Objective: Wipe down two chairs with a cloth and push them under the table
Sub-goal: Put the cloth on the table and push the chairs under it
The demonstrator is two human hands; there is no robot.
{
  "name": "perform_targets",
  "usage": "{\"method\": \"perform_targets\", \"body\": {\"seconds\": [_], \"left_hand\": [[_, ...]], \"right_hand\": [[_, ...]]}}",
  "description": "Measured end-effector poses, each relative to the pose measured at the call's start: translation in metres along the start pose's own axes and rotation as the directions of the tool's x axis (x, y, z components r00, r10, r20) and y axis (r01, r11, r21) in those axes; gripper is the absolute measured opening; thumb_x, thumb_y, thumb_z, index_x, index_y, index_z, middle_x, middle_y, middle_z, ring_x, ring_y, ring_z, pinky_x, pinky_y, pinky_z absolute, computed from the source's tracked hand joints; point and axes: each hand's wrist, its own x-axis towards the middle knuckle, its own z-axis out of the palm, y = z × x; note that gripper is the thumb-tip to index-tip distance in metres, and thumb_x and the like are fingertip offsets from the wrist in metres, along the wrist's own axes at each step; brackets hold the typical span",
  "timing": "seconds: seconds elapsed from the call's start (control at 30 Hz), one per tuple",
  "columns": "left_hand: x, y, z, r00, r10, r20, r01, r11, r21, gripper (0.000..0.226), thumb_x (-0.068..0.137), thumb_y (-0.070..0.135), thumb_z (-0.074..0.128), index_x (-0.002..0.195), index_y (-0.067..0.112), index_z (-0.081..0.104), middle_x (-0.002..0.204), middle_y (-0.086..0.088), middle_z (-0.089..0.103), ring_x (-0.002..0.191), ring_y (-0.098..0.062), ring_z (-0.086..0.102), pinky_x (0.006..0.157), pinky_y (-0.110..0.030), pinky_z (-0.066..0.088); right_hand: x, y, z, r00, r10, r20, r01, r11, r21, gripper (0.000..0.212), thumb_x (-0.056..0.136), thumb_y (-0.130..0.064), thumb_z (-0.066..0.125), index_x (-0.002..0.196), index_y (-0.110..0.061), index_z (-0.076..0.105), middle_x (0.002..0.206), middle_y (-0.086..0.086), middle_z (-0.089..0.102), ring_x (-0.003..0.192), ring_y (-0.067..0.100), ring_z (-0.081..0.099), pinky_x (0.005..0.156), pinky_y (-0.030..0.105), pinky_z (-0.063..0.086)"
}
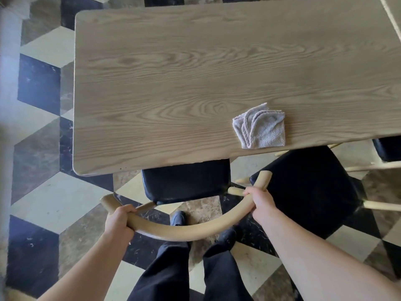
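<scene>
A chair with a black seat [186, 183] and a curved pale wooden backrest [184, 230] stands at the near edge of the wooden table [173, 72], its seat partly beneath the tabletop. My left hand [119, 220] grips the backrest's left end. My right hand [259, 202] grips its right end. A second black-seated chair [308, 187] stands to the right, turned at an angle and mostly out from under the table. A folded grey cloth [261, 127] lies on the table near its front edge, untouched.
Part of a third dark seat [388, 148] shows at the far right edge. The floor [43, 192] is tiled in a black, cream and brown cube pattern. My legs in dark trousers and a shoe [178, 218] stand right behind the held chair.
</scene>
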Motion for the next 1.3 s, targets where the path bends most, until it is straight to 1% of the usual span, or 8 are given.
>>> {"method": "perform_targets", "body": {"seconds": [0.27,0.53,0.7,0.8,0.93,1.07,1.13,1.3], "left_hand": [[-0.004,0.003,0.000,1.000,0.004,-0.027,-0.003,1.000,0.031,0.042,0.075,0.006,0.073,0.112,0.012,0.053,0.092,-0.012,0.058,0.076,-0.024,0.060,0.075,-0.042,0.054],[-0.034,-0.017,-0.002,0.995,0.072,0.067,-0.066,0.994,-0.091,0.077,0.063,0.035,0.091,0.128,0.010,0.057,0.108,-0.013,0.066,0.081,-0.029,0.066,0.077,-0.045,0.058],[-0.091,-0.087,0.021,0.987,0.086,0.136,-0.056,0.976,-0.208,0.087,0.064,0.047,0.091,0.131,0.005,0.054,0.090,-0.012,0.060,0.057,-0.021,0.053,0.044,-0.029,0.047],[-0.147,-0.157,0.049,0.967,0.117,0.226,-0.053,0.961,-0.271,0.088,0.063,0.049,0.091,0.129,0.007,0.050,0.091,-0.016,0.054,0.061,-0.025,0.049,0.053,-0.036,0.043],[-0.217,-0.245,0.086,0.948,0.071,0.310,0.019,0.960,-0.278,0.100,0.064,0.050,0.089,0.143,0.015,0.038,0.142,-0.018,0.048,0.113,-0.041,0.059,0.093,-0.052,0.049],[-0.279,-0.315,0.106,0.913,0.016,0.407,0.104,0.956,-0.273,0.109,0.049,0.050,0.091,0.141,0.024,0.036,0.115,-0.016,0.042,0.070,-0.030,0.047,0.065,-0.044,0.045],[-0.300,-0.346,0.117,0.898,-0.009,0.440,0.128,0.962,-0.242,0.112,0.056,0.048,0.090,0.148,0.023,0.031,0.115,-0.019,0.044,0.069,-0.029,0.047,0.065,-0.044,0.046],[-0.328,-0.405,0.148,0.840,-0.117,0.530,0.152,0.988,-0.022,0.127,0.056,0.053,0.089,0.157,0.026,0.017,0.159,-0.023,0.024,0.127,-0.051,0.047,0.100,-0.062,0.045]], "right_hand": [[0.001,-0.002,-0.003,0.998,0.013,0.057,-0.016,0.999,0.043,0.040,0.078,-0.009,0.073,0.116,-0.017,0.061,0.112,0.012,0.063,0.104,0.030,0.060,0.101,0.050,0.048],[-0.011,-0.017,-0.047,0.973,-0.049,0.226,0.039,0.998,0.049,0.053,0.088,-0.019,0.072,0.136,-0.011,0.050,0.130,0.012,0.060,0.115,0.022,0.059,0.107,0.045,0.044],[-0.010,-0.025,-0.113,0.949,-0.122,0.290,0.121,0.992,0.025,0.079,0.090,-0.017,0.071,0.155,-0.011,0.026,0.146,0.012,0.049,0.134,0.026,0.047,0.112,0.046,0.039],[-0.005,-0.020,-0.189,0.930,-0.144,0.337,0.170,0.984,-0.049,0.072,0.090,-0.011,0.071,0.151,-0.008,0.032,0.145,0.013,0.051,0.134,0.028,0.048,0.109,0.045,0.043],[0.009,-0.017,-0.283,0.919,-0.119,0.377,0.198,0.964,-0.178,0.068,0.091,-0.005,0.067,0.150,-0.007,0.032,0.129,0.013,0.061,0.127,0.028,0.054,0.100,0.042,0.049],[0.017,-0.011,-0.363,0.930,-0.092,0.355,0.187,0.951,-0.245,0.065,0.094,-0.005,0.061,0.151,-0.008,0.030,0.129,0.011,0.061,0.126,0.027,0.055,0.097,0.041,0.050],[0.021,-0.012,-0.395,0.939,-0.109,0.325,0.198,0.946,-0.255,0.065,0.094,-0.006,0.062,0.152,-0.008,0.030,0.135,0.012,0.058,0.127,0.028,0.055,0.098,0.042,0.050],[0.017,-0.016,-0.458,0.953,-0.165,0.256,0.230,0.941,-0.248,0.053,0.095,-0.002,0.060,0.144,-0.004,0.040,0.132,0.014,0.060,0.118,0.025,0.059,0.098,0.042,0.050]]}}
